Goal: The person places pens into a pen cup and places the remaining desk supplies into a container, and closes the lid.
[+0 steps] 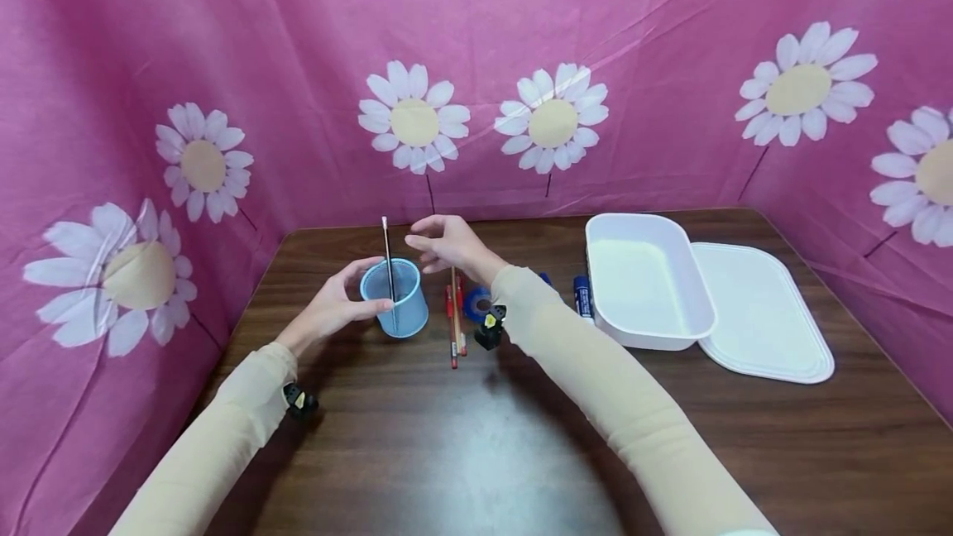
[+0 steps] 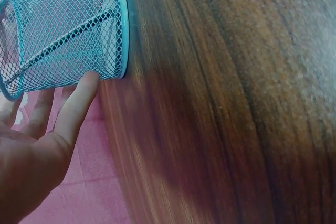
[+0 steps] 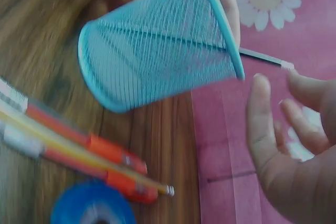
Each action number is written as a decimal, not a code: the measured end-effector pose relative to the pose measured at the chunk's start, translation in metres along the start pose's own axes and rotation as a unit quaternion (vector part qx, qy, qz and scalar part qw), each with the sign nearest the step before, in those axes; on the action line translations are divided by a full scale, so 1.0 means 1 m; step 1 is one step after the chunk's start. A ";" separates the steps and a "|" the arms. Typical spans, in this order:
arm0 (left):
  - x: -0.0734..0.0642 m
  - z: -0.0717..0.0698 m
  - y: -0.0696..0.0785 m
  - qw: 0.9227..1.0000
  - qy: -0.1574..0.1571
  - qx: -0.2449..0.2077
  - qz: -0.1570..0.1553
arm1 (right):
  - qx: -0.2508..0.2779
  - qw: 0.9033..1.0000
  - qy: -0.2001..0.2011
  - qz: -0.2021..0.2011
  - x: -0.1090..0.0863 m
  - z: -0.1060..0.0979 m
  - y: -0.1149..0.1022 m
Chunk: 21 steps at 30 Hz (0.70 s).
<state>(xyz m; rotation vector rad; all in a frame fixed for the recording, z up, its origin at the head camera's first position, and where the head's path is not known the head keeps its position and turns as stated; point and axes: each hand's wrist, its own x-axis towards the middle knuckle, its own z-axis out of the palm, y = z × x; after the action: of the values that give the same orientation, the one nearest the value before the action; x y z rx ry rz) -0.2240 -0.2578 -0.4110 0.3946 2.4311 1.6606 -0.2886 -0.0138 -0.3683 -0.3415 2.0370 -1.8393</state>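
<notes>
Both arms [image 1: 618,391] outstretched, left hand [image 1: 332,306] around mesh cup [image 1: 411,317], right hand [image 1: 452,245] alongside.

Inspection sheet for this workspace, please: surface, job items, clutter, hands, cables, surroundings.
Surface: brown wood-grain table, reflecting some light.
Job's things: light-blue mesh cup, mouth up; dark stick leaning inside.
Clutter: red pens, yellow pencil, blue tape roll, blue marker, open white box, white lid beside it.
Left hand: holds the cup.
Right hand: raised beside the cup, holding nothing.
Cables: nothing seen.
Surroundings: pink flower-print cloth behind the table.
</notes>
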 end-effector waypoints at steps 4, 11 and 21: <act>0.000 0.000 0.000 1.000 -0.005 -0.010 -0.010 | -0.028 0.998 0.009 0.054 -0.003 -0.015 0.005; 0.000 -0.001 0.002 1.000 -0.005 -0.009 -0.012 | -0.104 0.984 -0.031 0.140 -0.011 -0.034 0.016; -0.003 -0.001 0.002 1.000 -0.008 -0.015 -0.014 | -0.151 0.976 -0.027 0.156 -0.015 -0.032 0.042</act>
<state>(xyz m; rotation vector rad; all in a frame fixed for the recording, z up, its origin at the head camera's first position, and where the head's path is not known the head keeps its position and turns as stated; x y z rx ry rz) -0.2214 -0.2584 -0.4091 0.3655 2.3859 1.6738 -0.2858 0.0258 -0.4060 -0.1384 2.1890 -1.3259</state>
